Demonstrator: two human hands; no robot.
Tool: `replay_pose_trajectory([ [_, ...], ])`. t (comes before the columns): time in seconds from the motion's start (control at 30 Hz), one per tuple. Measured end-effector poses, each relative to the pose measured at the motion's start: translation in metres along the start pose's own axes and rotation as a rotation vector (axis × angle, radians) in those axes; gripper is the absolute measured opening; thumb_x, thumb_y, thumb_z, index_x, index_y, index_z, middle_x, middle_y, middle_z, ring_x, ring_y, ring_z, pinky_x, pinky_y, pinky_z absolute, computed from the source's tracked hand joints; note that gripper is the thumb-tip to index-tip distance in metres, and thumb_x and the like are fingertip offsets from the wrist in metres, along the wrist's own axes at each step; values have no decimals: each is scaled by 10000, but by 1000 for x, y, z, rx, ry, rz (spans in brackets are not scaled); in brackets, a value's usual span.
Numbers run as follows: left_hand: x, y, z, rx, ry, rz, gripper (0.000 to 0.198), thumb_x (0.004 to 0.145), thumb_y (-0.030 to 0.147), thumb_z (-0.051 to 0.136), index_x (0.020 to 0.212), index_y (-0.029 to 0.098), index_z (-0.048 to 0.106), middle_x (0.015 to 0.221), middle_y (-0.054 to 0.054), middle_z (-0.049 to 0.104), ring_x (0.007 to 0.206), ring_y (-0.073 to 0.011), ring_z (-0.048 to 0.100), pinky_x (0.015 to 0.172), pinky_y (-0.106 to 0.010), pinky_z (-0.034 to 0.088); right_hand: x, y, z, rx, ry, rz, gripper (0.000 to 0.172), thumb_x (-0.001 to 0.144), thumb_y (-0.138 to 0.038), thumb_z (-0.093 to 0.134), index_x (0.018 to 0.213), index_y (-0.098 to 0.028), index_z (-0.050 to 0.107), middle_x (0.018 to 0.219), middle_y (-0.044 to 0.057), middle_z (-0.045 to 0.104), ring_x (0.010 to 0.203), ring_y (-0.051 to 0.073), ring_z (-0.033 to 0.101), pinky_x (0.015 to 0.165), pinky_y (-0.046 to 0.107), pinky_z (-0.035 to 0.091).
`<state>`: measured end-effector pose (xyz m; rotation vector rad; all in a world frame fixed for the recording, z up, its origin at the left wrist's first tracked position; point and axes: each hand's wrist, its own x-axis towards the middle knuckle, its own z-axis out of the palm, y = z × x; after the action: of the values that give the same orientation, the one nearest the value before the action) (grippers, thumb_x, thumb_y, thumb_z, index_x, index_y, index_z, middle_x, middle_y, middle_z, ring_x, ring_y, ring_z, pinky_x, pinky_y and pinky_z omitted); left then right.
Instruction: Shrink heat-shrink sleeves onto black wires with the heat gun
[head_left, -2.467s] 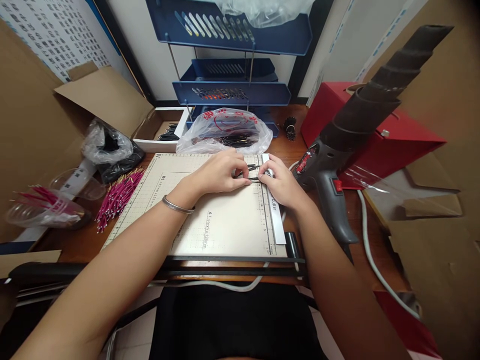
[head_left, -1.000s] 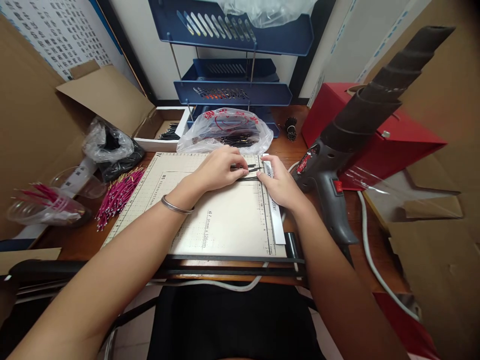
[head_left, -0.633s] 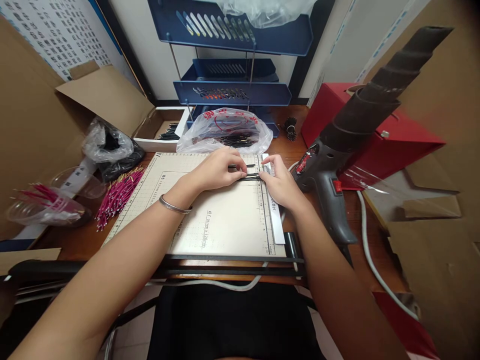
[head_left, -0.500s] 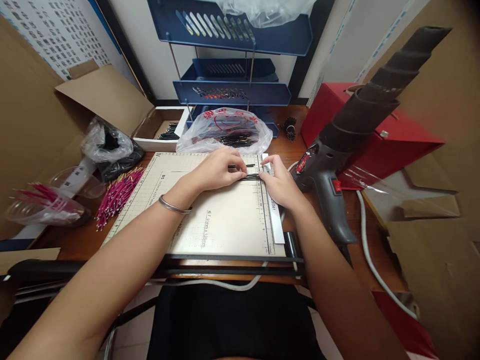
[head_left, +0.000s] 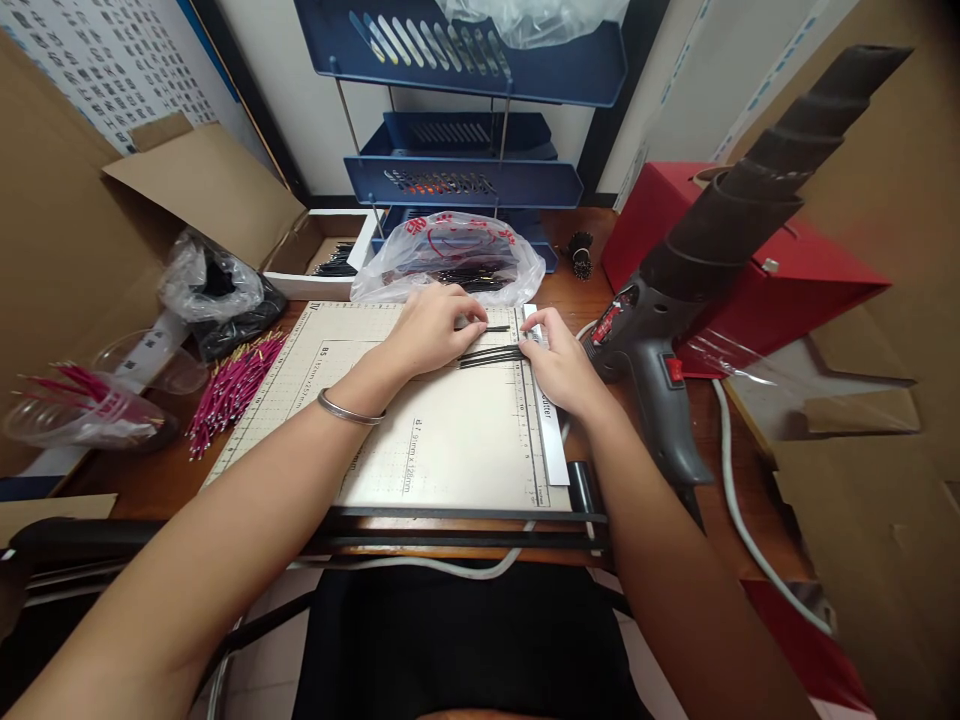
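A paper trimmer board [head_left: 450, 440] with printed grid lines lies in front of me. Over its far right part, my left hand [head_left: 442, 328] has its fingers and thumb closed around a thin black wire [head_left: 496, 328] whose end pokes out to the right. Several more black wires [head_left: 487, 355] lie side by side just below, their left ends loose on the board. My right hand [head_left: 556, 362] pinches their right ends at the trimmer's white edge strip [head_left: 553, 455]. The fingertips partly hide the wire ends.
A clear plastic bag [head_left: 450, 262] of black wires sits behind the board, an open cardboard box [head_left: 289, 275] beside it. Pink wires [head_left: 236, 390] lie left. A heat gun [head_left: 660, 310] stands close right, before a red box [head_left: 795, 290]. Blue shelf trays [head_left: 465, 180] rise behind.
My left thumb has left the group of black wires and moved up to the single wire. The group's left ends now show, slightly fanned out. My right hand has stayed in place.
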<state>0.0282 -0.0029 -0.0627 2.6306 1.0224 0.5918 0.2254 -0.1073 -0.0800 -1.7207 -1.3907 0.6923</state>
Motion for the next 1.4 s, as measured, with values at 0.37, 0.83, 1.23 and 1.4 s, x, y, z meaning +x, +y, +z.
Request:
replay_pose_trajectory([
  [0.37, -2, 6, -2, -137, -127, 181, 280, 1027, 426, 673, 1067, 223, 862, 1014, -83, 780, 987, -267, 676, 952, -429, 464, 1, 6, 0, -4, 2, -58, 140, 868, -299, 514, 1001, -261, 539, 1266, 125, 679, 1233, 327, 608, 1156, 529, 464],
  [0.83, -4, 0, -4, -89, -145, 216, 265, 986, 399, 702, 1146, 234, 833, 1119, -90, 764, 1064, -282, 662, 969, -417, 458, 0, 3, 1, -37, 10, -130, 75, 895, -329, 571, 883, -255, 574, 1221, 118, 694, 1266, 320, 602, 1166, 514, 478],
  [1.23, -2, 2, -4, -83, -97, 146, 182, 981, 351, 676, 936, 215, 789, 988, -78, 769, 1003, -266, 662, 995, -446, 476, 2, 7, 1, -49, 17, -117, 85, 930, -335, 553, 915, -258, 584, 1247, 125, 693, 1352, 333, 576, 1238, 568, 422],
  [1.4, 0, 3, -2, -102, -79, 112, 185, 984, 359, 698, 904, 210, 773, 950, -72, 768, 943, -253, 657, 934, -426, 473, 3, 7, 1, -51, 14, -117, 88, 939, -330, 542, 920, -254, 582, 1256, 141, 691, 1380, 342, 569, 1256, 583, 403],
])
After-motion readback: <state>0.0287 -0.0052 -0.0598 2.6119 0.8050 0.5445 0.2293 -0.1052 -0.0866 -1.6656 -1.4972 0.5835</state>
